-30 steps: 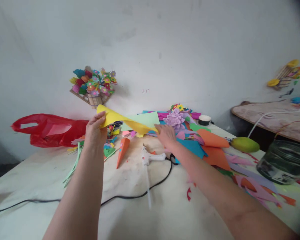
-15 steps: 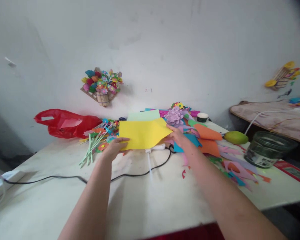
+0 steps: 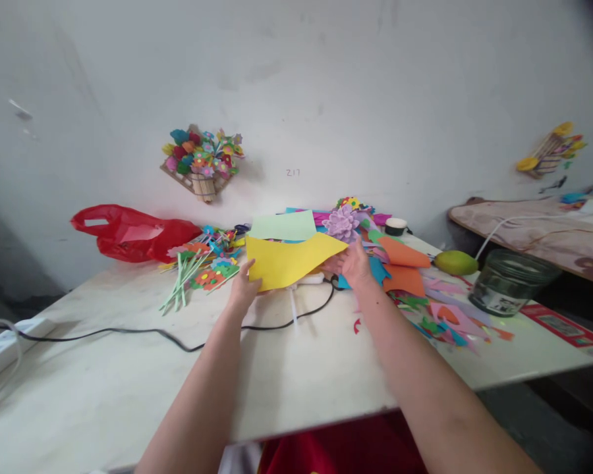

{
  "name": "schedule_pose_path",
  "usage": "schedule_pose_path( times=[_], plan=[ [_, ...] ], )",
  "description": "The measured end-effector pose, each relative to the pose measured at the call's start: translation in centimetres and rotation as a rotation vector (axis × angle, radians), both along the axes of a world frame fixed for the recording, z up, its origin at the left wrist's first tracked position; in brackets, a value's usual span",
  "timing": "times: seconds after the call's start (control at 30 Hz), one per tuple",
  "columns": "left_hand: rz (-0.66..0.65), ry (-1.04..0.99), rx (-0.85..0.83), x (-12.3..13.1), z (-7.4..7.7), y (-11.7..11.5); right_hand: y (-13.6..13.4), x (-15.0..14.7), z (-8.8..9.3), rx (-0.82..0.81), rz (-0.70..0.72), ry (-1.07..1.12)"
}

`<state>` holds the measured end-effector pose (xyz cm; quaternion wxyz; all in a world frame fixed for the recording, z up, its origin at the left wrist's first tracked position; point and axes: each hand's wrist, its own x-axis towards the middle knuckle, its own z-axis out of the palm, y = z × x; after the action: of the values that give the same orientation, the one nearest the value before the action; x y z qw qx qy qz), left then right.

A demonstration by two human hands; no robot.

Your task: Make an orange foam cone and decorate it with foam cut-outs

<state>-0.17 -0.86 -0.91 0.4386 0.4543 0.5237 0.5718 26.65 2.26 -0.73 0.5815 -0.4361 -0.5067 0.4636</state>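
A yellow craft sheet (image 3: 291, 260) is held up above the table, sagging along its top edge. My left hand (image 3: 247, 284) grips its lower left corner, thumb in front. At the raised right corner, my right hand (image 3: 354, 263) holds the sheet with fingers stretched out partly behind it. Behind the yellow sheet lies a pale green sheet (image 3: 283, 225). Under its lower edge a white glue gun (image 3: 310, 279) is partly hidden, with a black cord running off. Next to my right hand are a lilac foam flower (image 3: 342, 224) and blue and orange sheets (image 3: 405, 280).
Pale green stems (image 3: 182, 280) and flower cutouts lie left, by a red plastic bag (image 3: 133, 234). On the right are coloured scraps (image 3: 449, 322), a green mango (image 3: 455, 263) and a glass jar (image 3: 508, 286). A power strip (image 3: 14, 345) sits at the left edge.
The yellow sheet has shifted slightly right and bent more, its right corner rising. My left hand has moved right with it. My right hand's fingers have slid behind the corner. The view has shifted slightly.
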Motion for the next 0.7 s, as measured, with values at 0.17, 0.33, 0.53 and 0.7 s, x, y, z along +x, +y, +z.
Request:
schedule_pose_path(
  times=[0.17, 0.33, 0.53, 0.7],
  plan=[
    [-0.029, -0.012, 0.098, 1.3, -0.2, 0.1, 0.8, -1.5, -0.7, -0.091, -0.085, 0.031],
    [-0.070, -0.143, 0.107, 1.7, 0.7, -0.4, 1.7, -2.0, -1.2, -0.104, -0.178, 0.114],
    [-0.109, -0.379, -0.178, 1.2, 1.6, 1.0, 1.4, -1.0, -0.7, 0.003, -0.040, 0.155],
    [-0.040, -0.415, -0.092, 1.6, 1.5, 2.4, 0.9, -0.8, -0.3, 0.077, 0.053, -0.136]
  ],
)
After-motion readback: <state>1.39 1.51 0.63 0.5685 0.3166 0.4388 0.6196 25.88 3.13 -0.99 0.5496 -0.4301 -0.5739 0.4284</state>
